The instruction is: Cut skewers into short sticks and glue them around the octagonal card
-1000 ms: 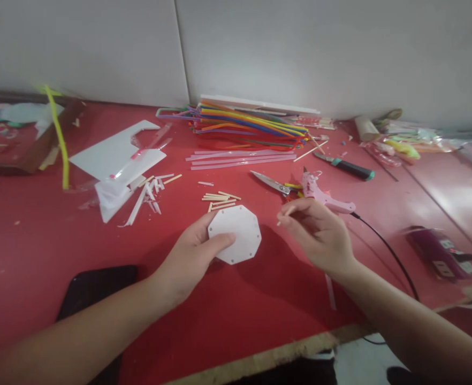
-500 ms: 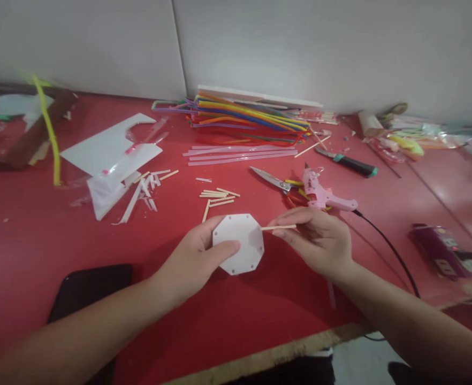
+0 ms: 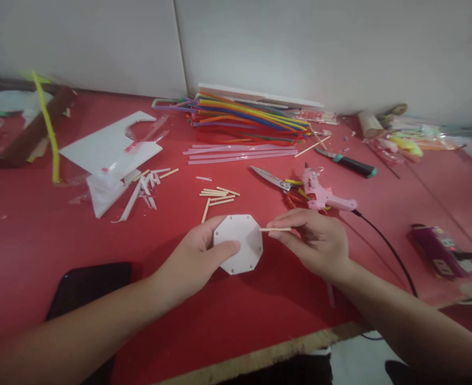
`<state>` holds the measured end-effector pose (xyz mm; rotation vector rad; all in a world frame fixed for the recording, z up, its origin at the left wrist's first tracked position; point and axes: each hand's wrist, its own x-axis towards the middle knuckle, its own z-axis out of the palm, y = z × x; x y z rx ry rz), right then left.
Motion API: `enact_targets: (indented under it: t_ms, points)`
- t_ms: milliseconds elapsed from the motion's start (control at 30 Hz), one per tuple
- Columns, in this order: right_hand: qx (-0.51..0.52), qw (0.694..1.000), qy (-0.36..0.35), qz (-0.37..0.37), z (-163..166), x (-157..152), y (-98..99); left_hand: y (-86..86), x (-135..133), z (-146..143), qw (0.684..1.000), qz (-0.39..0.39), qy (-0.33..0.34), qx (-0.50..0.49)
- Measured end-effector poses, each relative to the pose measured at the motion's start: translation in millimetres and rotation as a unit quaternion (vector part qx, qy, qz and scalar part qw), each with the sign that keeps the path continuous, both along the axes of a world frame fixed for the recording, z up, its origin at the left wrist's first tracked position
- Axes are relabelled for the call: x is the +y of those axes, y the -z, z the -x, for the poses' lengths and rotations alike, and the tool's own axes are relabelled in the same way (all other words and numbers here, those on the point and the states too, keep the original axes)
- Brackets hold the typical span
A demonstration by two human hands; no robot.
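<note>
My left hand (image 3: 198,256) grips a white octagonal board (image 3: 244,248) by its left side, the thumb lying across its face. Small holes run near the board's edges. Between the thumb and fingers of my right hand (image 3: 316,235) is a short thin wooden stick (image 3: 280,229), held almost level. Its left tip is at the board's upper right edge; whether it sits in a hole I cannot tell. Just beyond the board, several similar cut sticks (image 3: 215,194) lie in a small pile on the red table (image 3: 172,342).
A pink glue gun (image 3: 324,195) with a black cord lies beyond my right hand, beside scissors (image 3: 272,179) and a utility knife (image 3: 354,166). Pipe cleaners (image 3: 252,115) and glue sticks (image 3: 242,154) lie farther back. A black phone (image 3: 87,289) is by my left forearm; a purple power strip (image 3: 432,248) sits right.
My right hand has moved slightly left with the stick, whose tip now reaches a little farther over the board's edge. My left hand and the board have hardly moved.
</note>
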<state>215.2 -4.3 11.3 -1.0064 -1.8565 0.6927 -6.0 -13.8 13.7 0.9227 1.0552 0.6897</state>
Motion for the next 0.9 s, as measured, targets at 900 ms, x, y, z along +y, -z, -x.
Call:
enact_targets:
  t_ms: [900]
  points:
    - [-0.107,0.99,-0.022,-0.093,3.6,-3.4,-6.1,-1.5,1.6,-0.5,0.999,-0.018,0.008,0.034]
